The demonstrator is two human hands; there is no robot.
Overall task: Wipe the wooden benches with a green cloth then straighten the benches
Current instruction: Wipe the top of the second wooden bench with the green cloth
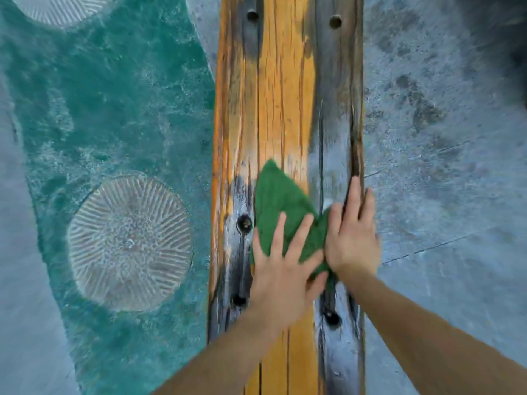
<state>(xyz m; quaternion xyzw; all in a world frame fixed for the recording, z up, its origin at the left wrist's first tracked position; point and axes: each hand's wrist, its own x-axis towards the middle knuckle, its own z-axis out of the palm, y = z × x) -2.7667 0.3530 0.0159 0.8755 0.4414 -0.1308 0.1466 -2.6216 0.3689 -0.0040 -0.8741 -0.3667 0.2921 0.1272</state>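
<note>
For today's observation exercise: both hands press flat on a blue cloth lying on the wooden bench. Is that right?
Not quite. The head view shows the cloth is green, not blue. The rest holds: the left hand and right hand both press flat on it on the wooden bench.

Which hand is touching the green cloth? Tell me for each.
Touching, both. The head view shows the left hand pressing flat on the green cloth, fingers spread, and the right hand overlapping its right edge on the wooden bench.

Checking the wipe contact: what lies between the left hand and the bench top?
In the head view, the green cloth lies between the left hand and the wooden bench, its fingers spread flat on it.
</note>
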